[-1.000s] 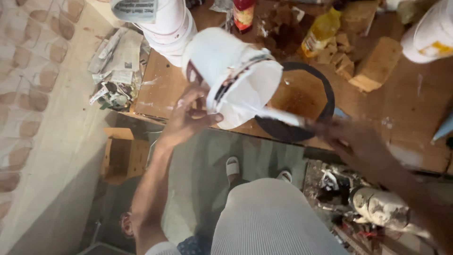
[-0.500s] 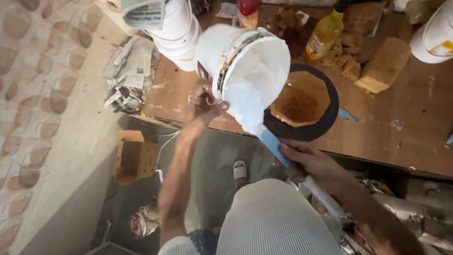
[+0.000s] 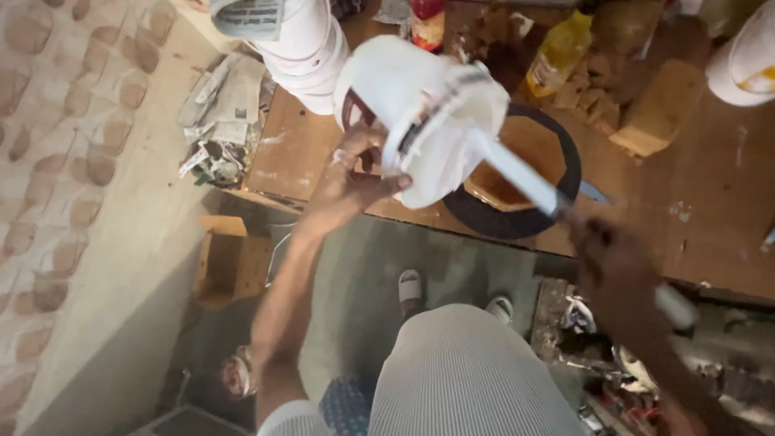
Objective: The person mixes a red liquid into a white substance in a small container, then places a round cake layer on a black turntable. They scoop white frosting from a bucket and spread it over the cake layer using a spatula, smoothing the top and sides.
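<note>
My left hand (image 3: 349, 182) grips the side of a white plastic bucket (image 3: 420, 113), tilted with its mouth toward me above the brown table's front edge. My right hand (image 3: 617, 262) holds a long white-smeared flat tool (image 3: 525, 173) whose blade reaches up into the bucket's mouth. Just behind the bucket lies a brown octagonal wooden piece (image 3: 525, 157) on a black round disc (image 3: 517, 218).
A stack of white buckets (image 3: 303, 44) stands at the table's (image 3: 726, 210) back left, crumpled newspaper (image 3: 218, 113) beside it. A red bottle (image 3: 428, 24), a yellow bottle (image 3: 557, 48) and wood blocks (image 3: 658, 105) sit behind. A cardboard box (image 3: 230, 258) is on the floor.
The bucket has tilted further and shifted right. My right hand swung the tool up from below the table edge, so its blade now enters the bucket's mouth.
</note>
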